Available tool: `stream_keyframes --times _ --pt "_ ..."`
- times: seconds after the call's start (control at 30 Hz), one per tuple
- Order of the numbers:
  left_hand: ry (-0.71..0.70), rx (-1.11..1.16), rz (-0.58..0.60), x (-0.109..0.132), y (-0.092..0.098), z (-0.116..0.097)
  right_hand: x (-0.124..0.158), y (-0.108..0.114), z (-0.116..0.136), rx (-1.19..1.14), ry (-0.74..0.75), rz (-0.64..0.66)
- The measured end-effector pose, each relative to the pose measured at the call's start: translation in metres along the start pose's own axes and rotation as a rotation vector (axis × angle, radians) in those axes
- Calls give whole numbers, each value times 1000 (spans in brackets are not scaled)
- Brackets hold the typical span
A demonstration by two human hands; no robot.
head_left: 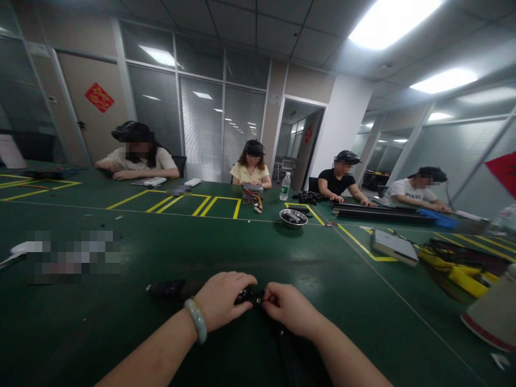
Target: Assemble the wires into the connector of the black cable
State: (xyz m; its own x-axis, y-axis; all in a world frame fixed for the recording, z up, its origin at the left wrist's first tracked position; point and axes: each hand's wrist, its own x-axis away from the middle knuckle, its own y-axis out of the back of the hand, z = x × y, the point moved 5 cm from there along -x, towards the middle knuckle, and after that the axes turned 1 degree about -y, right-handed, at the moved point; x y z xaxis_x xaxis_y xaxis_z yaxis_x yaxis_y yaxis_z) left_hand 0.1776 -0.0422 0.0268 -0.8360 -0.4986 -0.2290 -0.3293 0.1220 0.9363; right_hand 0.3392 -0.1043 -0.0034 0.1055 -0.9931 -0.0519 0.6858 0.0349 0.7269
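My left hand [221, 301], a pale green bangle at its wrist, is wrapped over a long black rod-like object [173, 289]. This object lies on the green table, its thicker end out to the left. From between the left thumb and fingers its dark end [245, 294] shows, with small metal spots. Close beside that end, my right hand [291, 309] is closed in a pinch. What sits between its fingertips is too small and dark to make out. A dim black strip-like part [284, 352] with a brass-coloured dot lies below the right hand.
A metal bowl [293, 218] of dark parts and a water bottle [285, 186] stand ahead. At right are a white-grey box [394, 247], yellow items [463, 274] and a pale container [494, 312]. A white cable [24, 248] lies left. Several people sit across the table.
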Motion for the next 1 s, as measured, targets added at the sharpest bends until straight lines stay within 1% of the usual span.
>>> stream_keyframes --times 0.13,0.2,0.47,0.63,0.8,1.0 --pt "97 -42 -7 1 0 10 0 -1 -5 -50 -19 18" --pt "111 -53 3 1 -2 13 0 -1 -6 -84 -26 23" --pt "70 -83 -44 -4 -6 12 -6 3 -10 -168 -36 -71" --pt "41 -95 -79 -12 -11 13 -13 1 -16 -177 -32 -90" --pt "64 -87 -102 -17 -11 16 -18 -1 -18 -172 -39 -123" --pt "65 -100 -172 -18 -11 9 -24 -1 -25 -181 -49 -161"
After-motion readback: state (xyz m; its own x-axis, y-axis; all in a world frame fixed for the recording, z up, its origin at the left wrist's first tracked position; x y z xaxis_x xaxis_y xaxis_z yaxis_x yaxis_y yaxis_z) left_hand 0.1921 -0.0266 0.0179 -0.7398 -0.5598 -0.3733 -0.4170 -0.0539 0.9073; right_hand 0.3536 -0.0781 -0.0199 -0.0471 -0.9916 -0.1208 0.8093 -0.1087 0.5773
